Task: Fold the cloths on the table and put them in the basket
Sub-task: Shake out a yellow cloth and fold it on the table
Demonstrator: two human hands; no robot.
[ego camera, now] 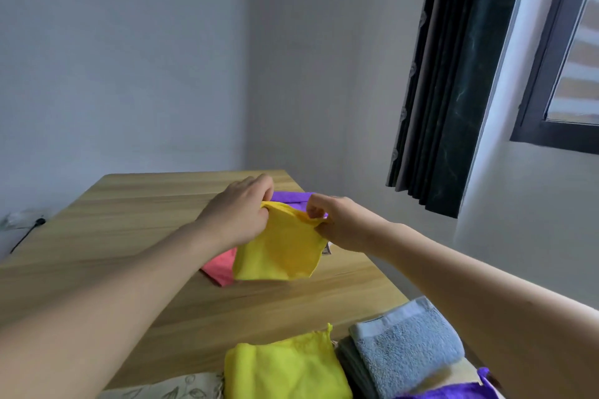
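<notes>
At the bottom edge, nearest the viewer, a stack of folded cloths is cut off by the frame: a lime-yellow cloth (285,369), a light blue towel (405,347) lying over a grey one, a strip of purple cloth (453,392) and a corner of pale leaf-print fabric (171,390). Whether these sit in a basket cannot be told, as no rim or wall shows (only fabric).

Both bare forearms reach forward over the wooden table (97,236). Further out, the left hand (241,214) and right hand (337,223) hold a yellow cloth (278,253) lifted above the tabletop. The left fingers curl over its upper left edge, their tips hidden behind the fabric. The right thumb and fingers pinch the upper right edge, bunching it. The cloth hangs down and towards the viewer from the fingers, its top edge running left to right between the two hands, its lower edge blurred.

Below the left fingers, a pink cloth (220,269) lies flat on the table, mostly hidden behind the yellow one. Just beyond the fingertips, a second purple cloth (291,197) shows partly between the hands. A small tag peeks out under the right hand, too small to read.

Beyond the table are a pale wall, a dark curtain (453,74) and a window frame (557,91).
</notes>
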